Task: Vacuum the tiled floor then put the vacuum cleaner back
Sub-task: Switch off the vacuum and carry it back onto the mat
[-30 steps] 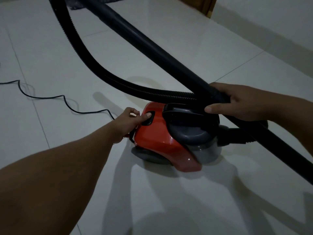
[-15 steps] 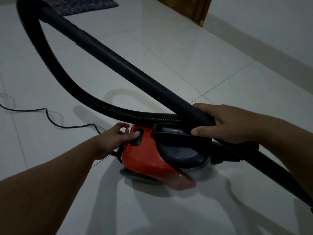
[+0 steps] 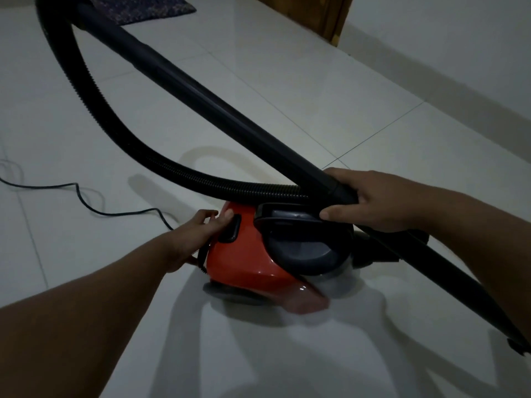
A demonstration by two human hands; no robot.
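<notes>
The tiled floor (image 3: pixel 287 90) carries the red vacuum (image 3: pixel 244 262) at centre, between the hands. The right hand (image 3: pixel 376 202) grips the black tube (image 3: pixel 201 93) above it; the left hand (image 3: pixel 201 234) – thumb on the dark button (image 3: pixel 231 231) – rests on its rear.

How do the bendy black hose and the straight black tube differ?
The hose is ribbed and curves in a loop; the tube is smooth and straight. The right hand grips the tube, not the hose. Both are black and meet at top left.
</notes>
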